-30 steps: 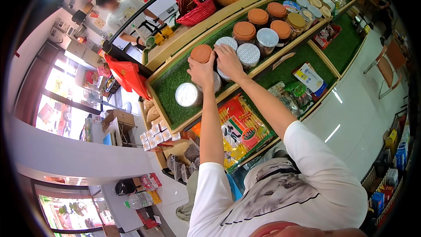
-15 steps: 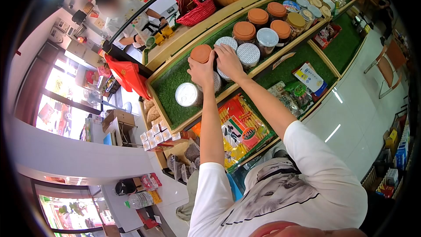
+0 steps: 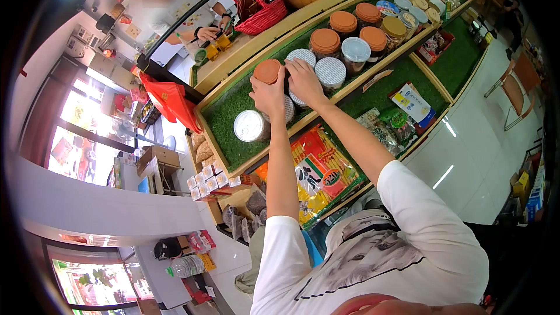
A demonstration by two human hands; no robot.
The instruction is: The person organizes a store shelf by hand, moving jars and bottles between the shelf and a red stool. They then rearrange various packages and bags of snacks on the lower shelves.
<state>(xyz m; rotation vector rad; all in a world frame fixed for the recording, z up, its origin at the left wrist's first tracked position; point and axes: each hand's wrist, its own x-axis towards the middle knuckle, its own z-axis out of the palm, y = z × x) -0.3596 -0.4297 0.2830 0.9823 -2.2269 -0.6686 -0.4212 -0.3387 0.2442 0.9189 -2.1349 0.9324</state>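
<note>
A jar with an orange lid stands at the left part of the shelf tray. My left hand is closed on its near side, fingers at the lid's edge. Right beside it, my right hand lies with fingers stretched forward, tips at the near edge of a jar with a white patterned lid; what lies under the palm is hidden. Another white patterned-lid jar is to its right. A can with a silvery-white lid stands nearer me, left of my wrist. More jars are partly covered by my forearms.
Jars with orange lids and others fill the tray rightward. Its wooden rim borders green turf. Snack packs lie on the lower shelf. Across the counter, a person's hands are by a yellow object; a red basket stands nearby.
My hands and the jars have stayed in place. The person across the counter has shifted rightward and lowered their hands to the yellow object.
</note>
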